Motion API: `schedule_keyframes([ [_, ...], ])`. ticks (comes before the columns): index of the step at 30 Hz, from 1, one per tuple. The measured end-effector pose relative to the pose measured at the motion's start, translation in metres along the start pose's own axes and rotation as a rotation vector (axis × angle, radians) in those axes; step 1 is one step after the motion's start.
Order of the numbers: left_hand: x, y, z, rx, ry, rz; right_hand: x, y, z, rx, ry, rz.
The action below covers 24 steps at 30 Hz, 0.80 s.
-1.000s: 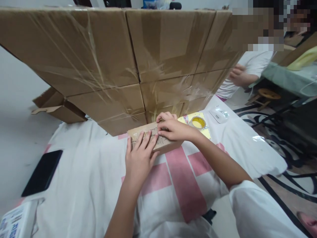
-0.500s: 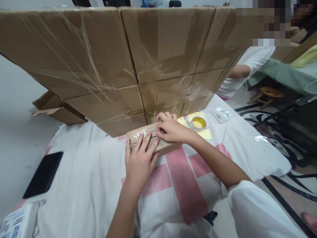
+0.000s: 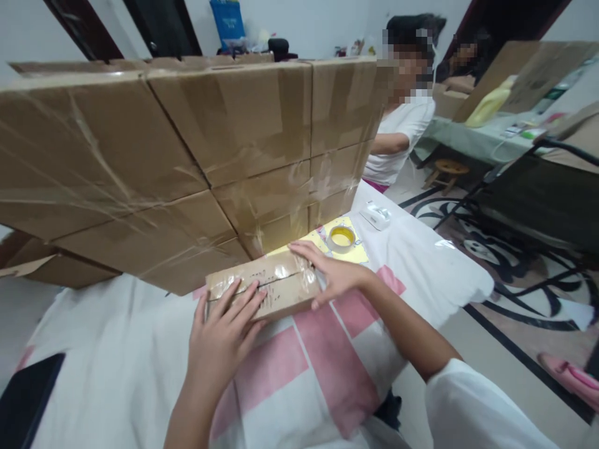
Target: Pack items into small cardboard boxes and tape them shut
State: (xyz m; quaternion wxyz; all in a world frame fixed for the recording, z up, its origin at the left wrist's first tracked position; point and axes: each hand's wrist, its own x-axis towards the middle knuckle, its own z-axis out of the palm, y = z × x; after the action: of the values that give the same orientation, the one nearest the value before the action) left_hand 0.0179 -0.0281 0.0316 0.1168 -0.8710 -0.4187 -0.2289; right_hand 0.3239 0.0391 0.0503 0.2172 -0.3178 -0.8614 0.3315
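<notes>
A small, long cardboard box (image 3: 285, 268) lies on the cloth-covered table, its top flaps meeting at a seam with glossy clear tape over parts of it. Dark print marks its upper face. My left hand (image 3: 224, 337) rests flat across the box's left part, fingers spread, little finger at the left end. At the other end, my right hand (image 3: 334, 274) spans the box between fingers on the far edge and thumb on the near edge. Just beyond that hand, a roll of clear tape (image 3: 341, 238) with a yellow core lies on a yellow patterned sheet (image 3: 359, 251).
Stacked large taped cartons (image 3: 253, 118) form a wall behind the box. A white device (image 3: 375, 215) lies at the back right, a black tablet-like slab (image 3: 32, 399) at the left. One person (image 3: 400, 134) is behind the table, near a wooden stool (image 3: 447, 171).
My right hand has gone from closed fingers on the box's top to spanning its right end. My left hand stays on the box. The view has tilted up and turned right.
</notes>
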Motion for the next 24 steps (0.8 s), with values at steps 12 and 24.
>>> schedule_keyframes([
  [12,0.025,0.039,-0.021,-0.069,-0.117,0.285,-0.121,-0.035,0.035,-0.089,0.315,-0.026],
  [24,-0.004,0.046,0.095,-0.331,-0.159,-0.137,-0.272,-0.006,-0.098,-0.647,1.234,0.409],
])
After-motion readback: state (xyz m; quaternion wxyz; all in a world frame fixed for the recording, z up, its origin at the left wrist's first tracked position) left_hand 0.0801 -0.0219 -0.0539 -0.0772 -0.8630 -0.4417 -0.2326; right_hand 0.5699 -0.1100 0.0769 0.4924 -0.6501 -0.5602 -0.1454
